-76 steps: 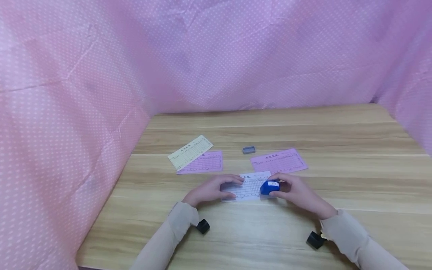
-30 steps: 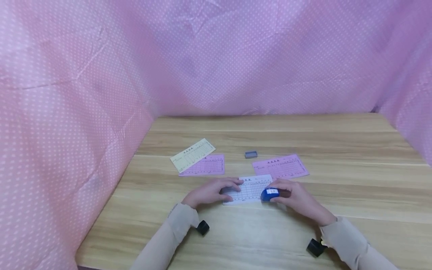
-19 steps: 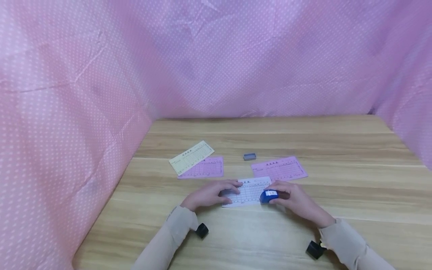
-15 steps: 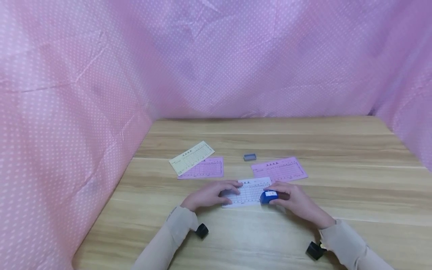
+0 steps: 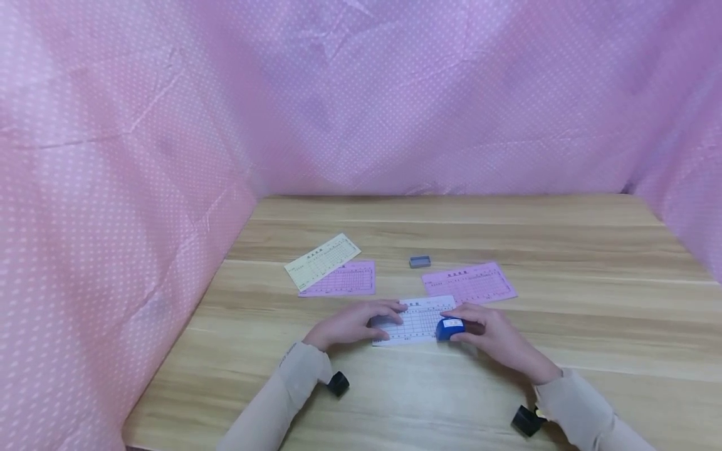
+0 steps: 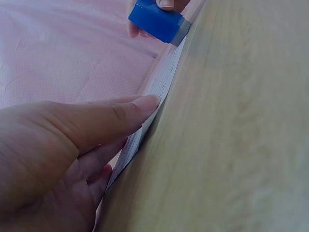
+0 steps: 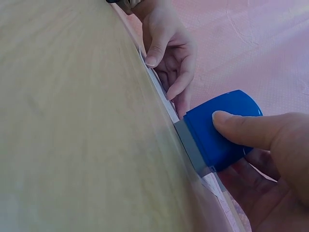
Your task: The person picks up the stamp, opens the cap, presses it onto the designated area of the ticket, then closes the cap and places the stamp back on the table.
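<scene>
My right hand point(image 5: 496, 332) pinches a blue stamp point(image 5: 450, 329) between thumb and fingers. In the right wrist view, the grey base of the stamp point(image 7: 219, 128) sits against the white printed slip point(image 5: 420, 321), at the slip's lower right part. A small white label shows on the stamp's top. My left hand point(image 5: 350, 324) rests on the left part of that slip, thumb at its near edge and fingers loosely bent on its surface. The left wrist view shows the thumb point(image 6: 120, 113) at the paper's edge. The stamp's printing face is hidden.
A pink slip point(image 5: 470, 283) lies behind the white one on the right. At the back left, a cream slip point(image 5: 321, 260) overlaps another pink slip point(image 5: 352, 280). A small grey rectangular cap point(image 5: 420, 262) lies between them. Pink dotted cloth point(image 5: 429, 100) hangs around the wooden table.
The fingers of my left hand have bent a little more on the white slip. My right hand keeps the stamp at the same part of the slip. The head view has shifted slightly.
</scene>
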Available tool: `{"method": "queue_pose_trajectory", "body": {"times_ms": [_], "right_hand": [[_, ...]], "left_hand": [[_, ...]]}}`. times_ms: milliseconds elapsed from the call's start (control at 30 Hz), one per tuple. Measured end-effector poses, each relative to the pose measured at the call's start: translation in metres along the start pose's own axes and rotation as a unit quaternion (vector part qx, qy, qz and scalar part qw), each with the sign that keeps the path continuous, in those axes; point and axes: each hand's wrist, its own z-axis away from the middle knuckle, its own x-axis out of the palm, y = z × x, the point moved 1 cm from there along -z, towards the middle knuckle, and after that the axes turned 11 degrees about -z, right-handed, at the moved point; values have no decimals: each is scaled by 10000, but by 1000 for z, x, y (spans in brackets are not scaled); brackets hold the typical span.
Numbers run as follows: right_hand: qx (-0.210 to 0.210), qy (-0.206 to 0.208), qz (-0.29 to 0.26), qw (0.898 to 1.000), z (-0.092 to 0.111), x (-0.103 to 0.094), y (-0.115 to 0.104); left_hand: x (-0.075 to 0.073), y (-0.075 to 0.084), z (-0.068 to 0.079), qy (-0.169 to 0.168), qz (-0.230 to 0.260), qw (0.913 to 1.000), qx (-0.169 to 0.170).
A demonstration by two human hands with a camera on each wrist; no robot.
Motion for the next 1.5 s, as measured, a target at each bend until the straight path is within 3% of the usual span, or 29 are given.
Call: {"method": "queue_pose_trajectory", "body": {"times_ms": [300, 1033, 1500], "right_hand": [[80, -87, -158, 9998, -1, 0, 0], [-127, 0, 230, 9997, -1, 2, 0], [21, -92, 224, 9997, -1, 0, 0]], "left_hand": [[3, -3, -1, 1, 0, 10000, -15], [1, 0, -1, -24, 96, 9999, -47], [2, -1, -1, 13, 15, 10000, -55]]}}
